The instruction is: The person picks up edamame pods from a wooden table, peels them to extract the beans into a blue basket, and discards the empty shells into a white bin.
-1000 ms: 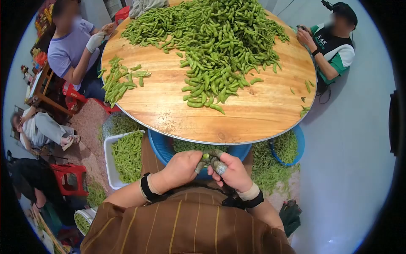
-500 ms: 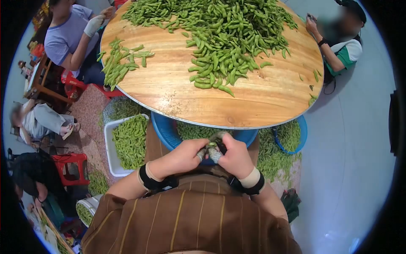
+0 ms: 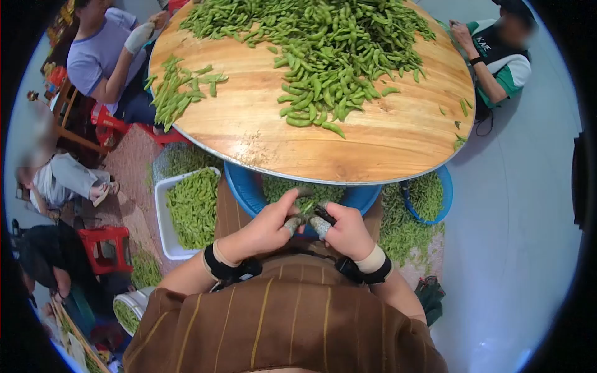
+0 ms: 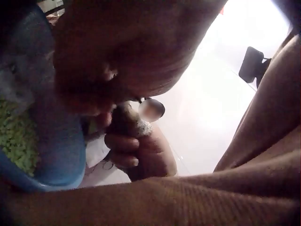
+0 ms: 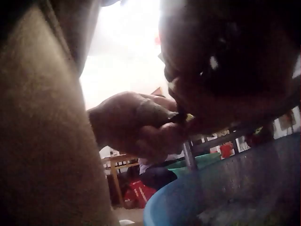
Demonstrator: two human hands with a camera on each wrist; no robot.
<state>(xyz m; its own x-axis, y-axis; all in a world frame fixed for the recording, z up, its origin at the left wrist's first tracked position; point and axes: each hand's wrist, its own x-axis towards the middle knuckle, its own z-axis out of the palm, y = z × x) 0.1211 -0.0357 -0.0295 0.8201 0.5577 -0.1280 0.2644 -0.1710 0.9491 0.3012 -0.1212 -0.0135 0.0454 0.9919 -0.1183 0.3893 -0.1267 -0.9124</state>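
In the head view my hands meet low over a blue tub (image 3: 240, 194) that holds shelled green beans (image 3: 283, 189). Between the fingertips is a small green edamame pod (image 3: 308, 206), partly hidden by the fingers. My left hand (image 3: 268, 222) pinches it from one side, its wrapped thumb bent inward. From the other side my right hand (image 3: 348, 232) pinches it too, with grey wrapping on its thumb. Both wrist views are dark: the left wrist view shows my right hand (image 4: 146, 153) close by, and the right wrist view shows my left hand (image 5: 136, 117).
Ahead stands a round wooden table (image 3: 230, 124) with a big heap of edamame pods (image 3: 336, 62). A white bin (image 3: 163, 217) of pods is at left, a blue basket (image 3: 446, 196) at right. Two people sit at the table; a red stool (image 3: 106, 242) stands at left.
The head view has tilted down, so the table sits higher. My hands came closer around the pod, then the left index finger lifted and straightened, showing more green between the fingertips.
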